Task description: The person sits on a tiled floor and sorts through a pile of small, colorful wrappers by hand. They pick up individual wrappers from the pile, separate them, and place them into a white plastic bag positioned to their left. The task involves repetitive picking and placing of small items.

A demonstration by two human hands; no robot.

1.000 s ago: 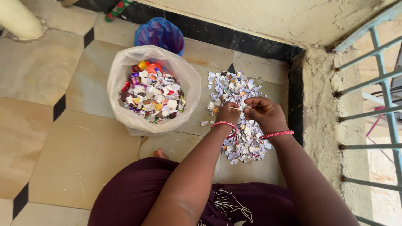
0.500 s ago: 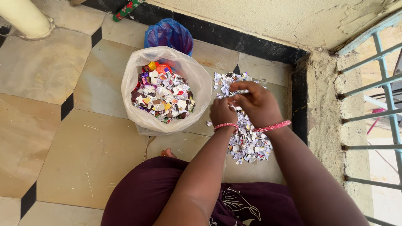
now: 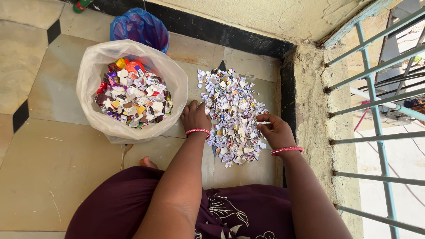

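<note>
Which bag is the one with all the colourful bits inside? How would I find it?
Start at the black strip along the bottom of the wall, then look down to the tiled floor on the left. The clear plastic bag stands open there, full of colourful paper scraps. The blue bag behind it is bunched up, and the scrap pile lies loose on the floor.

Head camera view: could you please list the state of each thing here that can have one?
White plastic bag: open, rim rolled back, holding colourful paper scraps.
Blue bag: bunched, behind the white one by the wall.
Pile of paper scraps: loose, spread on the floor tiles.
Left hand: resting at the pile's edge.
Right hand: pinching a small scrap.
Metal railing: fixed, paint worn.
</note>
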